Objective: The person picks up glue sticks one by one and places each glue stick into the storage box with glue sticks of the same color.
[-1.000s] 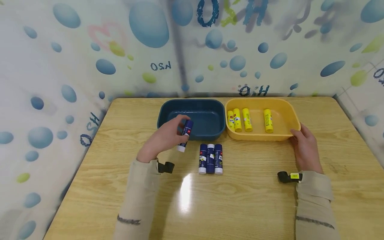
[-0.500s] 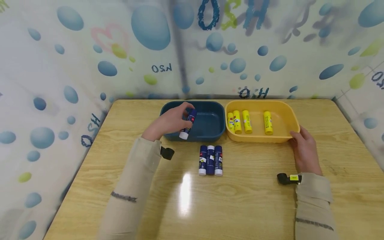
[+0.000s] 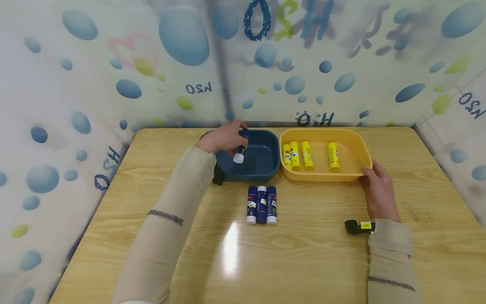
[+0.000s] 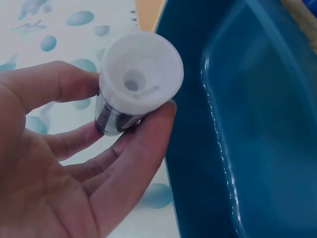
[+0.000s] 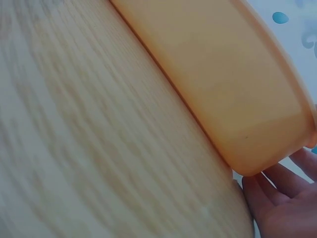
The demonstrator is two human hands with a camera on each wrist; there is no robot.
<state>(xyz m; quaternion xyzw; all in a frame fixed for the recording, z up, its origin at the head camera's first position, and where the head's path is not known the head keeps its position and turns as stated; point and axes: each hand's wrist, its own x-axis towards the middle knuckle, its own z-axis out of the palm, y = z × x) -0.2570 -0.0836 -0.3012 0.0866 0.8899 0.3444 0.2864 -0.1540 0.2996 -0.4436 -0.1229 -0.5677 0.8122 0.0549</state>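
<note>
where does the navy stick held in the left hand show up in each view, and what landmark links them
head: the navy stick is almost at the picture's centre, pinched by the left hand, seen against the blue tray
left wrist: above centre and slightly left, white end toward the camera, beside the blue tray
right wrist: not in it
shared landmark: the spotted wall, visible in all three

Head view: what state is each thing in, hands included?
Held glue stick, tilted, white end showing
Left hand, gripping that stick
Blue tub, upright
Yellow tub, upright
Four yellow glue sticks, inside it, rightmost apart
Right hand, touching yellow tub's corner
Three blue glue sticks, lying side by side, middle reversed
</note>
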